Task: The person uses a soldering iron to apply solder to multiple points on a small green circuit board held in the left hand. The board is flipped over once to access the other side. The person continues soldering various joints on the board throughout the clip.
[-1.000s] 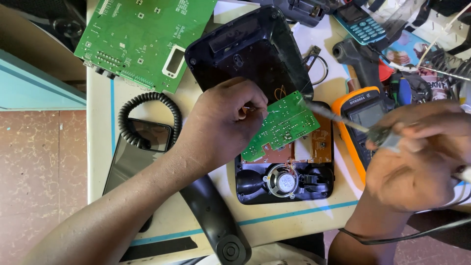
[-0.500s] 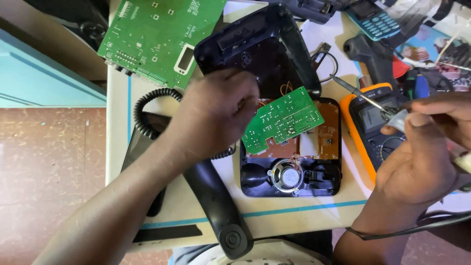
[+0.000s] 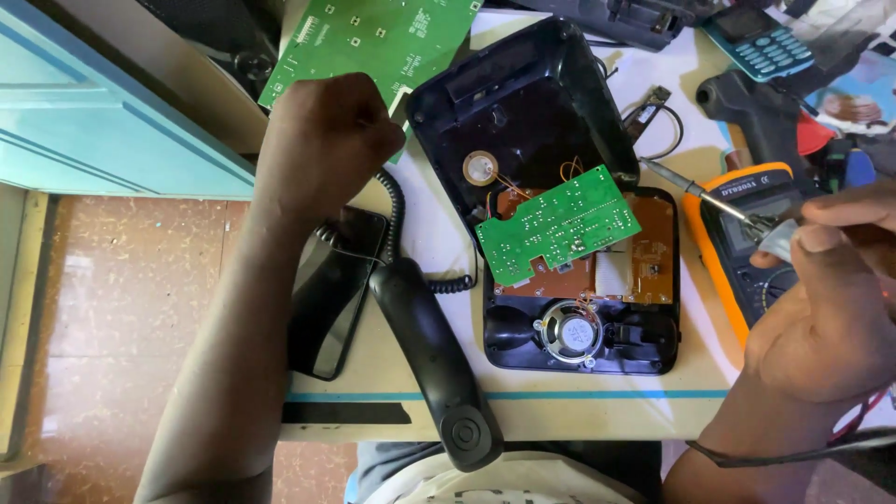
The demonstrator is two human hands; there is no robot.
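A workbench is seen from above. The left hand (image 3: 322,149) is curled into a loose fist, knuckles up, and is raised over the coiled cord (image 3: 397,219) and the edge of a large green circuit board (image 3: 373,37); whether anything is held inside it cannot be told. The right hand (image 3: 826,308) is closed, fingers pinched around the grip of a soldering iron (image 3: 709,201), whose thin metal tip is pointed left toward the opened black telephone base (image 3: 560,187). A small green circuit board (image 3: 558,224) is tilted up inside that base, above a brown board (image 3: 644,257) and a round speaker (image 3: 571,334). A black handset (image 3: 434,359) is laid just left of the base. An orange multimeter (image 3: 737,233) is lying under the right hand.
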